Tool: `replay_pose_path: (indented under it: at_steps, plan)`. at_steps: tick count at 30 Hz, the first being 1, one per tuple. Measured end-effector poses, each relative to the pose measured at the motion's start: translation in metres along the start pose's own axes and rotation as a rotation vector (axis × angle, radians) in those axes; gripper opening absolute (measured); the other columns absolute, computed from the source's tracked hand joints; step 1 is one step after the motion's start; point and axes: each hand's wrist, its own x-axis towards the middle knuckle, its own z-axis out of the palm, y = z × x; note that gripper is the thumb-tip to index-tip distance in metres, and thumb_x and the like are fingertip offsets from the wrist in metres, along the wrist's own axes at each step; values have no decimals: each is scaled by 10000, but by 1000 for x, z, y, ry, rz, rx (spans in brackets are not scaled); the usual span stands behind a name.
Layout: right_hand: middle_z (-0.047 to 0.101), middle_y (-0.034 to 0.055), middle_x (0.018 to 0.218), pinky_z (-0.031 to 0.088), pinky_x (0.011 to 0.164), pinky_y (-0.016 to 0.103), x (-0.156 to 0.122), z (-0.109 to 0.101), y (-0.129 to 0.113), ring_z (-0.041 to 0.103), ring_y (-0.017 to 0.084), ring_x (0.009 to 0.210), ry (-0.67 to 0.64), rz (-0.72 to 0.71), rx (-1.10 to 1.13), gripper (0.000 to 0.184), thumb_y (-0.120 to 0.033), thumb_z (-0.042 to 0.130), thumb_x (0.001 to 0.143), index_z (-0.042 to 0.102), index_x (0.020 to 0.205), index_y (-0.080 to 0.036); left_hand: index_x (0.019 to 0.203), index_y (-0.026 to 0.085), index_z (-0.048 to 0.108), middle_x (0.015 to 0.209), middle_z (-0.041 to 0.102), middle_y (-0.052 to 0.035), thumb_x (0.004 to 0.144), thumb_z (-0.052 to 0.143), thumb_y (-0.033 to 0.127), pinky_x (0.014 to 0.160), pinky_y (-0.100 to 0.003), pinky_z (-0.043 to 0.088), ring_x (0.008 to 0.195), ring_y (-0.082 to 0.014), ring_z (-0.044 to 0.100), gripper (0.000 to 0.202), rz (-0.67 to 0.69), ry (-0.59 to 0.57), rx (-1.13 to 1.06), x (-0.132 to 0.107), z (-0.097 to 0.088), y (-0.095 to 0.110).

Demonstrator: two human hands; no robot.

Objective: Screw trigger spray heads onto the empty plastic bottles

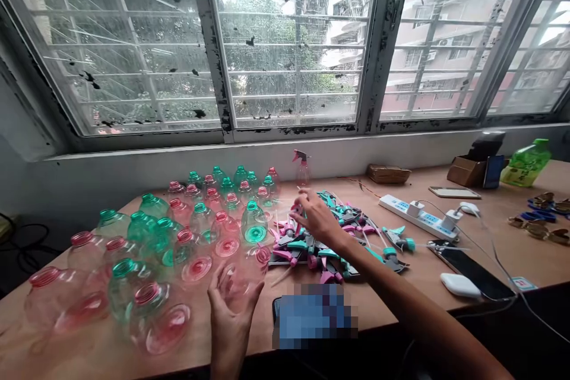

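Note:
My left hand (234, 314) is wrapped round a clear pink bottle (244, 276), which is tilted with its open threaded neck to the right. My right hand (316, 217) is above a heap of pink, teal and grey spray trigger heads (329, 252), its fingers closed on a pink trigger head (296, 211) that they partly hide. To the left, several uncapped pink bottles (162, 323) and green bottles (255, 225) stand in a cluster. Behind the heap, an assembled pink spray bottle (303, 169) stands upright by the wall.
A phone (312, 316) with a blurred screen lies at the table's front edge. Right of the heap are a white power strip (418, 217) with plugs and cables, a dark phone (474, 270) and a white case (460, 285). Farther right stands a green jug (528, 163).

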Motion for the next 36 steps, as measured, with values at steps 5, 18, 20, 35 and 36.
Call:
replay_pose_path:
  at_steps: [5,18,20,35,36]
  plan:
    - [749,133,1135,606,827,362,-45,-27,6,736,247,1005,300,58,295,253,-307,478,1066,533,1276,-176,1281,267,544,1363,563,-92,599,929,450,1201,-571,325,1390,-371,475,805,52,-121,48,-2,-10,3]
    - [768,155,1072,527,796,334,-158,-10,33,736,281,970,622,-83,-103,305,-206,664,983,659,1277,-124,1345,265,512,1172,683,-86,619,902,562,844,-322,575,1123,-289,659,875,24,-156,-426,-17,19,11]
    - [774,157,1075,524,805,347,-159,-12,35,735,280,931,628,-101,-128,325,-189,696,961,665,1278,-123,1342,259,514,1167,683,-90,623,907,541,840,-318,567,1126,-288,654,867,27,-133,-410,-17,19,9]
    - [811,33,1112,469,841,444,-158,-19,22,667,299,866,389,-124,-89,582,-339,641,997,432,1540,-335,1397,301,451,1304,587,-87,594,913,572,858,-350,585,1012,-255,676,965,3,-183,-218,-24,17,9]
    - [819,27,1092,461,865,462,-158,-22,20,659,296,837,386,-161,-58,665,-350,673,977,371,1569,-340,1400,299,444,1313,588,-93,602,901,587,867,-359,585,1025,-264,678,964,6,-192,-221,-25,16,9]
